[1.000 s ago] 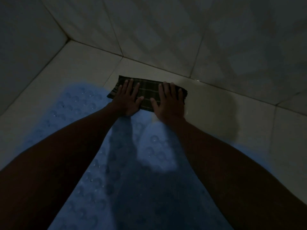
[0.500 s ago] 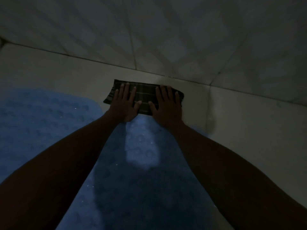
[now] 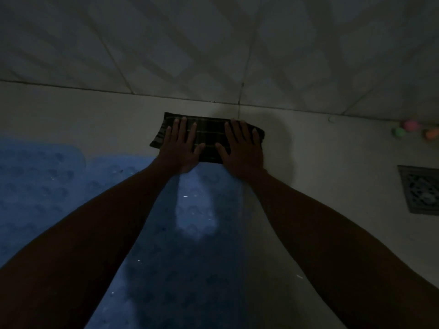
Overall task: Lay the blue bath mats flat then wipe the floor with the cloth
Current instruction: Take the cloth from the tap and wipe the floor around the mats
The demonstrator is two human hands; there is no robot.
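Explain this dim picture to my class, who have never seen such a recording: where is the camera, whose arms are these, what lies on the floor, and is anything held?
There is no machine here. The camera sits on a person's head and looks forward and down, so the two bare arms are that person's own. The left hand and right hand lie flat, fingers spread, pressing a dark checked cloth onto the pale tiled floor close to the wall. Nothing is gripped; the cloth is only pressed down. Nearer the person lie blue bath mats with a bumpy surface. At the right edge is a metal floor drain, and beyond it some small coloured objects, too dim to identify.
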